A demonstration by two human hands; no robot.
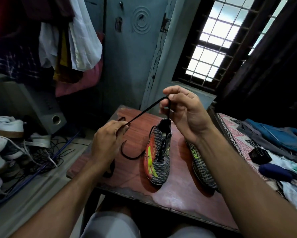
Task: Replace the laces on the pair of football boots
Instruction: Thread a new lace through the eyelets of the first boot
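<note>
Two black, orange and lime football boots stand on a small reddish wooden table point(137, 189). The left boot point(158, 158) is in full view, toe toward me. My right forearm partly hides the right boot point(201, 167). A black lace point(144, 111) stretches taut between my hands above the table. My right hand point(182, 109) pinches it above the left boot's collar, and one strand drops from there into the boot. My left hand point(108, 140) grips the lace's other end lower and to the left. More black lace point(128, 155) curls loosely on the table under that hand.
A bed point(268, 152) strewn with clothes and a small black box lies to the right. On the left floor sit other shoes point(7, 127), tangled cables and a grey speaker point(53, 117). Clothes hang at the upper left. A barred window point(216, 40) is behind the table.
</note>
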